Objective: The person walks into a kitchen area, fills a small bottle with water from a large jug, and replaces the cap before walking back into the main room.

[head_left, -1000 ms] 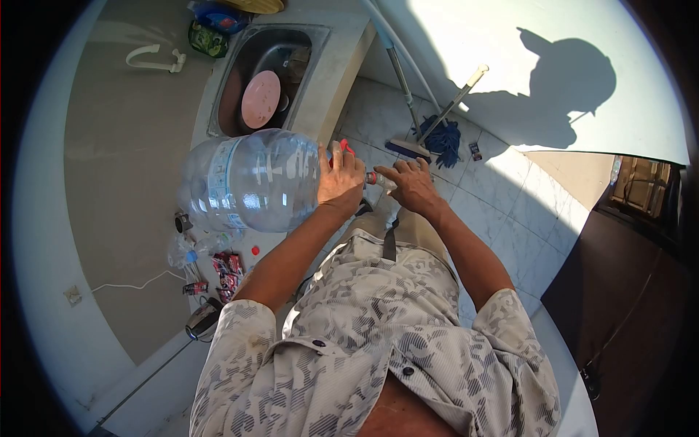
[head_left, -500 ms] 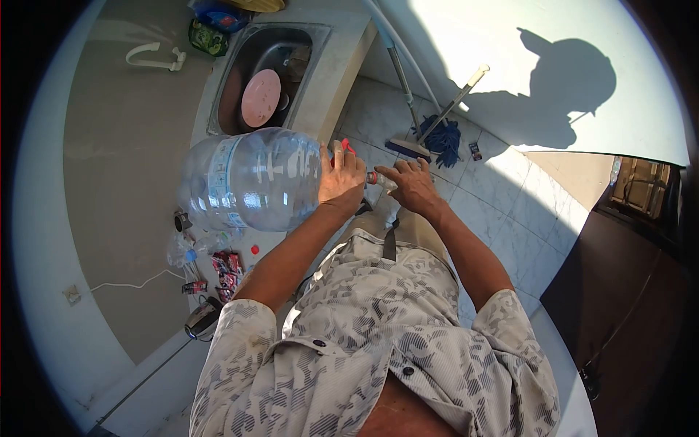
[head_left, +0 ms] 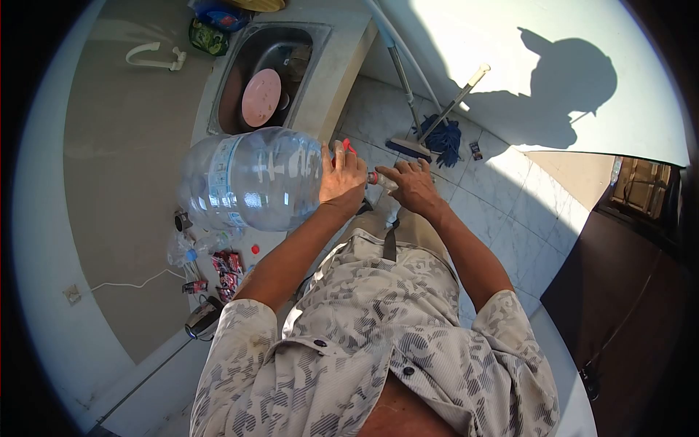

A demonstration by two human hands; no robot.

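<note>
Large clear water jug (head_left: 251, 178) sits at centre-left of the frame, tipped on its side with its base toward the left and its neck toward the centre, raised above the counter edge (head_left: 331, 80). Left hand (head_left: 342, 182) is wrapped around the jug's shoulder near the neck, fingers curled closed on the plastic; a red cap or handle piece (head_left: 348, 148) shows just above the knuckles. Right hand (head_left: 413, 186) is just to the right of it, fingers partly curled around a small clear bottle (head_left: 380, 179) whose mouth points at the jug's neck; the two openings appear to be touching or nearly so, but the left hand hides the junction, so contact cannot be confirmed. Judgement on progress: the jug is lifted, tilted and aligned with the small bottle, so positioning looks done; the jug looks mostly empty, with only a little liquid possibly pooled along its lower side. How full the small bottle is cannot be told, as the hand covers most of it. Whether liquid is flowing is not visible. What seems left: finishing the transfer, righting the jug, capping. Surroundings: steel sink (head_left: 237, 87) at upper left holding a pink plate (head_left: 261, 98); mop (head_left: 440, 138) on the tiled floor at upper centre-right; wrappers and small items (head_left: 226, 269) on the counter at lower left.
</note>
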